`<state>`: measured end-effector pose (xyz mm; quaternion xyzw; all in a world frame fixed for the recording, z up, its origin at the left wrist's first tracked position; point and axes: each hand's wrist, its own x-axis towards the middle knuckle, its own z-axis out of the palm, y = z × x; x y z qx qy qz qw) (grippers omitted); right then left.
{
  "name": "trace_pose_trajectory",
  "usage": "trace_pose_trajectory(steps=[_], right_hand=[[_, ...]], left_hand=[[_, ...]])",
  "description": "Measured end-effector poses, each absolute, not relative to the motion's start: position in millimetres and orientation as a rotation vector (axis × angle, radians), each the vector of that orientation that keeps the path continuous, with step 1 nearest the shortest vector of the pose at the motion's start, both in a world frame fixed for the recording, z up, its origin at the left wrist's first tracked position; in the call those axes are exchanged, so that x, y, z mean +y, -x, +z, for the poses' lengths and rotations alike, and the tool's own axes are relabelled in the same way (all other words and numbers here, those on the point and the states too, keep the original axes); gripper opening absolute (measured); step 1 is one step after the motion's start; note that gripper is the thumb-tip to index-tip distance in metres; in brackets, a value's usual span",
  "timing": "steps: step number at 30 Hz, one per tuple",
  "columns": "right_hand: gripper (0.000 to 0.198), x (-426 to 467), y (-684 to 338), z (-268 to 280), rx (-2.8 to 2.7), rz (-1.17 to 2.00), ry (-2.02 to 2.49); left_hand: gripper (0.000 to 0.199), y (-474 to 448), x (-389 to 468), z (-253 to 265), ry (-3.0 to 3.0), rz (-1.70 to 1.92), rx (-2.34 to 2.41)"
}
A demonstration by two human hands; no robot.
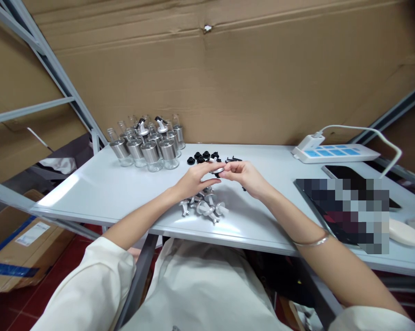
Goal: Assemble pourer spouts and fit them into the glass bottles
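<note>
Above the middle of the table, my left hand (193,180) and my right hand (246,177) meet at a bottle pourer spout (217,170) with a pale disc and a black part below it. My left thumb and fingers grip it from the left. From the right, my right thumb and fingertips pinch its edge. Just under my left hand lies a loose pile of grey-white pourer tops (205,208). Behind my hands are several black stoppers (206,155), partly hidden by my fingers. Small black pieces (234,159) lie beyond my right hand.
Several glass bottles with metal bands (152,155) stand at the back left; two carry pourer spouts (162,125). A power strip (338,154) with a plugged-in white cable lies back right. Nearer are a dark phone (341,174) and a partly blurred dark object (307,197). Cardboard (248,78) lines the back.
</note>
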<state>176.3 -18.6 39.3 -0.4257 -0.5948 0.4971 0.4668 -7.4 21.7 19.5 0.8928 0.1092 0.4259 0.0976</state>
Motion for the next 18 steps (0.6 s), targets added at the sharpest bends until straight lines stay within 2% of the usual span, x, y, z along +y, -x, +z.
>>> trace_pose_trajectory(steps=[7, 11, 18], right_hand=[[0.03, -23.7, -170.3, 42.7, -1.439, 1.206, 0.985], [0.028, -22.9, -176.3, 48.9, -1.519, 1.11, 1.084], [0.023, -1.8, -224.1, 48.1, -1.436, 0.499, 1.37]], left_hand=[[0.036, 5.9, 18.0, 17.0, -2.714, 1.487, 0.382], [0.034, 7.1, 17.1, 19.1, -2.679, 1.473, 0.382], [0.032, 12.0, 22.5, 23.0, -2.74, 1.312, 0.493]])
